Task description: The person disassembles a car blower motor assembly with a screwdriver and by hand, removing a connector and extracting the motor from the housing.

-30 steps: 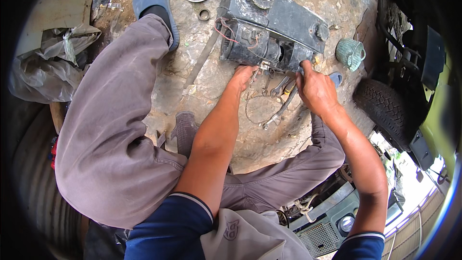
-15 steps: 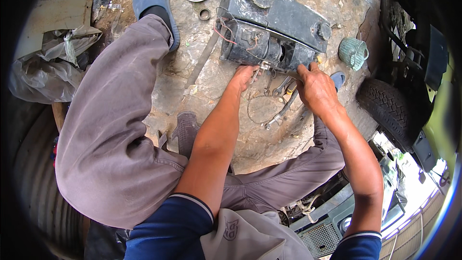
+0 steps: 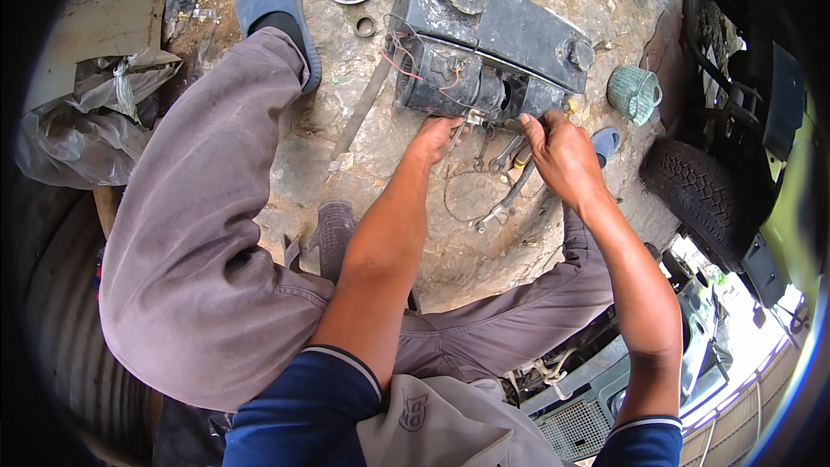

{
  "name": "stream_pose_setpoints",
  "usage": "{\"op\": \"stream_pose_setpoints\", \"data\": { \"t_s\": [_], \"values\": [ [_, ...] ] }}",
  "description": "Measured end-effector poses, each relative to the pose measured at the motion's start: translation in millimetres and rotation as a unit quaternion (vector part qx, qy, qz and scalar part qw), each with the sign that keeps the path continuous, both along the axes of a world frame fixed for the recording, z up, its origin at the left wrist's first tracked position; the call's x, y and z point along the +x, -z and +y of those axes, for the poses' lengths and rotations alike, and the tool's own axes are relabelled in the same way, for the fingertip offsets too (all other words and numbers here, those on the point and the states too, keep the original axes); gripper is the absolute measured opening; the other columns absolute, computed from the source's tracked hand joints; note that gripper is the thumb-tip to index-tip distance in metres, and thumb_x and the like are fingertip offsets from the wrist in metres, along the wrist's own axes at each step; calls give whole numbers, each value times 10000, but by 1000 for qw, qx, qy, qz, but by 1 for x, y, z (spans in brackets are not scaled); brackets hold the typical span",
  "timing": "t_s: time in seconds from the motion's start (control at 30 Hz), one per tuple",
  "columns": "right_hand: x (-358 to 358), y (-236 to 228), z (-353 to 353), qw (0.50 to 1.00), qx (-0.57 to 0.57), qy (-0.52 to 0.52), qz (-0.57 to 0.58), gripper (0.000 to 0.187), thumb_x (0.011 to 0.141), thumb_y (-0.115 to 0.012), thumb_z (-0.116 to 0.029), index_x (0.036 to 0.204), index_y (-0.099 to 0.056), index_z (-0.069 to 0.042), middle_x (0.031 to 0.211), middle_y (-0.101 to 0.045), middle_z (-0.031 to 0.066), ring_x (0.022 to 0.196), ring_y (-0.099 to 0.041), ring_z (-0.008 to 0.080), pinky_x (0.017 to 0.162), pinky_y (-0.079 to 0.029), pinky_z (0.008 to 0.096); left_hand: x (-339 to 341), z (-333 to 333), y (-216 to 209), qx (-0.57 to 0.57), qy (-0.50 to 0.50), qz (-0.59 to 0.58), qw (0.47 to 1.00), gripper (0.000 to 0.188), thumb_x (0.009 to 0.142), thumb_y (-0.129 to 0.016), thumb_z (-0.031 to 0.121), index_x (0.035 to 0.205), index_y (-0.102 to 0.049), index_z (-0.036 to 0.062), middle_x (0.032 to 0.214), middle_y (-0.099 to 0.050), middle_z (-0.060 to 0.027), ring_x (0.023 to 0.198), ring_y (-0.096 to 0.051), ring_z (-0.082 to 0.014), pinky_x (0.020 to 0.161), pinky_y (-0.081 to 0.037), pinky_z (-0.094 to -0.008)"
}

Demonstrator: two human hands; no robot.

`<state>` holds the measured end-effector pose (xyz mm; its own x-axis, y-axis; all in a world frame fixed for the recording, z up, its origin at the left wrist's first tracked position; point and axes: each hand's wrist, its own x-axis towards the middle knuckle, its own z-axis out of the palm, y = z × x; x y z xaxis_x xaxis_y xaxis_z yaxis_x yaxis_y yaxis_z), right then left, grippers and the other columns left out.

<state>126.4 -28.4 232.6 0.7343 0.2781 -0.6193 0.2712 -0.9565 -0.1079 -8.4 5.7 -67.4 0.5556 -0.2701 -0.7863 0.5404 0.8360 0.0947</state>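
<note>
Right hand [image 3: 566, 154] shifted left — against black unit [image 3: 514, 22], left hand [image 3: 435, 138] too; grip closure unclear.

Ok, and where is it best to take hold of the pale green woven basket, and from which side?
Grip the pale green woven basket by its thin loop handle, probably coming from the person's right: the loop stands out on that side, away from the black boxy unit, and its open middle should allow hooking.

we stretch our left forearm [image 3: 383, 246] forward and slightly rightward, the left hand [image 3: 433, 137] with its fingers [image 3: 450, 124] partly hidden. our right forearm [image 3: 629, 259] angles inward from a bent elbow [image 3: 655, 350], and the right hand [image 3: 566, 156] is turned knuckles up, its thumb [image 3: 533, 132] pointing forward.
</note>
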Motion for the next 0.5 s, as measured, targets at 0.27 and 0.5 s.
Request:
{"op": "stream_pose_setpoints", "data": {
  "t_s": [0.27, 0.5],
  "values": [
    [-1, -1, -12, 983, 54, -174, 22, 144, 917, -625, -138, 913, -529, -30, 750, -606, 241, 757, -621, 436, 648, -463, 512, -1, 0, 2, 21, 4, -8, 1000, 149, 921, -617, 99, 1054, -641, 36, 1007, -655, -52, 865, -614, -185, 637, -454, -356],
    [6, -6, -24, 964, 87, -250, 34, 235, 901, -614, -157, 1090, -569, -25, 775, -634, 259, 773, -640, 445, 699, -494, 530, 1, -1, 3, 21, 8, -7, 1000, 154, 928, -610, 100, 1062, -644, 33, 1025, -661, -59, 876, -628, -181, 631, -467, -355]
  ]
}}
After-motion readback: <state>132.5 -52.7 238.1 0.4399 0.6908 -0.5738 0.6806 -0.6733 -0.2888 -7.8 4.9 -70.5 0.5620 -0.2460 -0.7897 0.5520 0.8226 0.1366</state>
